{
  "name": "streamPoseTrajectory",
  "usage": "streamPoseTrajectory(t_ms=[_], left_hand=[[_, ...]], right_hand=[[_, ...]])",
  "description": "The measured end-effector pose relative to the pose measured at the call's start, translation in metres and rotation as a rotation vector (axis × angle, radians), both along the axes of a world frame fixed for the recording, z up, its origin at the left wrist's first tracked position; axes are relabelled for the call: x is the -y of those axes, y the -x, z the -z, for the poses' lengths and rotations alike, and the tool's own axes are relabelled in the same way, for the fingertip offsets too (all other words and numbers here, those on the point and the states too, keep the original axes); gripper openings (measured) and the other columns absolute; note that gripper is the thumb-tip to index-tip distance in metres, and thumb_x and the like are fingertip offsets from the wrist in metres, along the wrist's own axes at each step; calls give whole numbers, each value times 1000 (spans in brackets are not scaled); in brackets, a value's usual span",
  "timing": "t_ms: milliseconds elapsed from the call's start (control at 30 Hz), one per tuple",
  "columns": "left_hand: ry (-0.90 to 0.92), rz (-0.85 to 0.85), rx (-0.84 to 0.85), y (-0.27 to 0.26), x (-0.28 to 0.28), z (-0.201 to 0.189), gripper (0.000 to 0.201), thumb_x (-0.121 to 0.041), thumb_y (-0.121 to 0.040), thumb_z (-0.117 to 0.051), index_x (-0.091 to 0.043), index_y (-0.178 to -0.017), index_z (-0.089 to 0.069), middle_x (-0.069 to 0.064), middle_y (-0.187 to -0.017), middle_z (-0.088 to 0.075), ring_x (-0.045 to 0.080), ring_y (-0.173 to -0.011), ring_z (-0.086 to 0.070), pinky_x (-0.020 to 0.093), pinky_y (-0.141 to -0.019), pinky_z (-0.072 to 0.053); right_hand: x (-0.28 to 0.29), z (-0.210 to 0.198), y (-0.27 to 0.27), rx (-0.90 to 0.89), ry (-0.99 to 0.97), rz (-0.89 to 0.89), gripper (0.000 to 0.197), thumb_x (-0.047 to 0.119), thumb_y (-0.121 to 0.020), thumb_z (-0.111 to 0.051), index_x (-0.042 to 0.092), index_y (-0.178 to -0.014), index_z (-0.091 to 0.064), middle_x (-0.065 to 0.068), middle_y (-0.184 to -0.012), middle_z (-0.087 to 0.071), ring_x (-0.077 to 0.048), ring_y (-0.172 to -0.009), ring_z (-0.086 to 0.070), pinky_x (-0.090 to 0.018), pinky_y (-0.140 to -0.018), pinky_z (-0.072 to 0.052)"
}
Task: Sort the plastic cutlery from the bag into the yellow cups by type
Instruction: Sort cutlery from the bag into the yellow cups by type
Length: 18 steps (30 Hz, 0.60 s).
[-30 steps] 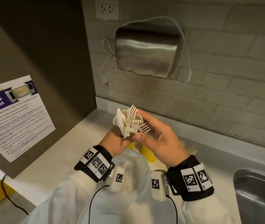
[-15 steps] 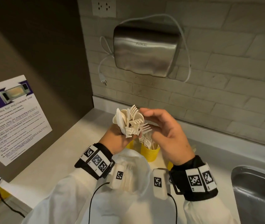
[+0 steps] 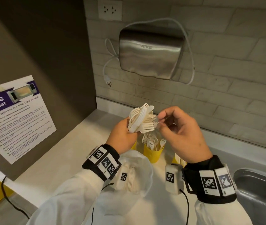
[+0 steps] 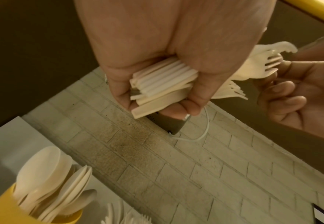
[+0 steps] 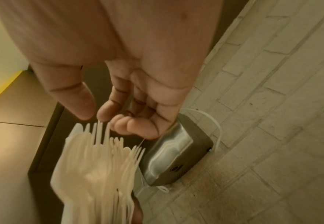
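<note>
My left hand (image 3: 126, 129) grips a bundle of white plastic cutlery (image 3: 142, 120) by the handles, held above the counter with the heads fanned up and to the right. In the left wrist view the handle ends (image 4: 163, 86) stick out of my fist. My right hand (image 3: 160, 118) is at the right of the bundle, thumb and index finger pinching the tines of a fork (image 5: 99, 130). Below stand yellow cups: one with forks (image 3: 153, 154), one with spoons (image 4: 2, 212), and a third (image 3: 178, 159) half hidden by my right wrist. The clear bag (image 3: 138, 177) lies under my left wrist.
A steel hand dryer (image 3: 150, 51) with a loose cord hangs on the brick wall behind. A steel sink (image 3: 258, 192) is at the right. A dark panel with a microwave poster (image 3: 15, 117) closes the left side. The pale counter (image 3: 74, 153) runs toward me.
My right hand has come off the top of the bundle to its right side and now pinches fork tines. The bundle has tilted to the right in my left hand.
</note>
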<state>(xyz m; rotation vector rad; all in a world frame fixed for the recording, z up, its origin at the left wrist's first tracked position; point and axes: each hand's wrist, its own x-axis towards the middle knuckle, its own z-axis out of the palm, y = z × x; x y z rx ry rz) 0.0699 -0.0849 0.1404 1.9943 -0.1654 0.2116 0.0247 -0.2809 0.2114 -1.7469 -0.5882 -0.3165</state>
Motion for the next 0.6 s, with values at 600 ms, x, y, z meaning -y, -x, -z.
streamPoseTrajectory(t_ms=[600], left_hand=[[126,69,-88,16,4,-5,17,-21,-93,-73,-19,-77,-66,-8,-54,-61,10,-52,-57,24,-57,-47]], right_hand=[[-14,7,-6,-36,69,217,21,12,-90,-74,22,-105,-65,-1,-89,-69,-18,-77,-65,-34,-74,-59]])
